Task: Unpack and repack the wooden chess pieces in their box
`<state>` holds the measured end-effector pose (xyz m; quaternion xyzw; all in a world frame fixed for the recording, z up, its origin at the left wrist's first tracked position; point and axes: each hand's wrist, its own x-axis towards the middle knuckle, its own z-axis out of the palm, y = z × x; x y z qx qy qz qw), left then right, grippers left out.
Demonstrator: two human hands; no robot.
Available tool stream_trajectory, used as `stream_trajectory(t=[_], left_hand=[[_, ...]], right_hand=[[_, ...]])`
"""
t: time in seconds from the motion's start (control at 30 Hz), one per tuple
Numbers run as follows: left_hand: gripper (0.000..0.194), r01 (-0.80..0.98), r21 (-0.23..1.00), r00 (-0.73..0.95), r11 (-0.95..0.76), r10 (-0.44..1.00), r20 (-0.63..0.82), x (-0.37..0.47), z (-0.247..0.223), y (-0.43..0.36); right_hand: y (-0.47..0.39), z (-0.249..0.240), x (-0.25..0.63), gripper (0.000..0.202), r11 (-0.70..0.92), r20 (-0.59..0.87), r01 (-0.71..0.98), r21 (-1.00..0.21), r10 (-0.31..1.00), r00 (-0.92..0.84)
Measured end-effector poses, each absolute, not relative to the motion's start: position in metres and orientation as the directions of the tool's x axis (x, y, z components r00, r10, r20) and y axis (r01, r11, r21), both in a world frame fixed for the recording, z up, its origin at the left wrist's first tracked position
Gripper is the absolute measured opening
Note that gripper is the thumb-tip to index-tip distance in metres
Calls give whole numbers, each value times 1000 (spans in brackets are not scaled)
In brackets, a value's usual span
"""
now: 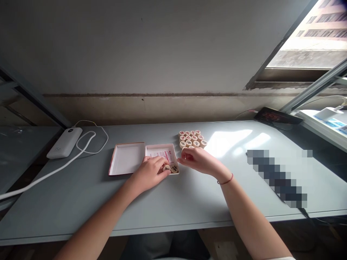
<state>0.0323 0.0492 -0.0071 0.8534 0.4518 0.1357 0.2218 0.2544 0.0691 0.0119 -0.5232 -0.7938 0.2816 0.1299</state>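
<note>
A shallow white cardboard box point(175, 153) lies open on the table with a paper bearing pink print inside. Two round wooden Chinese chess pieces sit at its near right corner: one point(166, 168) between the thumb and fingers of my left hand point(153, 169), the other, a black-marked piece point(174, 168), just right of it. My right hand point(197, 159) is above the table, right of the box, its fingers curled together; whether a piece is inside them is hidden. It partly covers the near row of a block of Chinese chess pieces point(188, 138), set in rows.
The box lid point(127, 159) lies open side up, left of the box. A white power bank point(65, 142) with a white cable point(67, 163) stands at the left. A phone point(276, 117) leans at the back right; a blurred dark object point(279, 180) lies on the right.
</note>
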Motion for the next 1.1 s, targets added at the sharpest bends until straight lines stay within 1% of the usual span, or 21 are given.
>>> stream_trajectory(t=[0.1,0.17,0.23,0.37,0.57,0.77,0.87,1.1], left_hand=[[7,660,581,567,-475,823,29,32,-2,49],[7,647,612,564,-455,825,17,31,0,48],[8,649,604,564,-462,826,26,31,-1,48],[16,665,520,599,-537,799,59,32,-6,47],[25,674,517,631,-528,775,-30,30,-3,46],[30,672,457,670,-582,742,-40,24,-6,49],[32,671,481,670,-564,740,-66,23,-8,51],[28,657,578,651,-485,751,-110,22,-4,52]], right_hand=[[69,12,254,30,315,-68,737,-599,896,-438],[69,12,254,29,318,-68,726,-610,891,-448],[69,11,253,28,317,-68,722,-615,891,-449],[70,10,252,28,318,-69,723,-613,890,-451],[70,7,251,29,303,-116,740,-600,883,-455],[70,5,251,28,290,-144,739,-609,875,-462],[70,5,250,28,290,-152,739,-608,871,-467],[69,8,249,27,289,-168,737,-612,862,-478]])
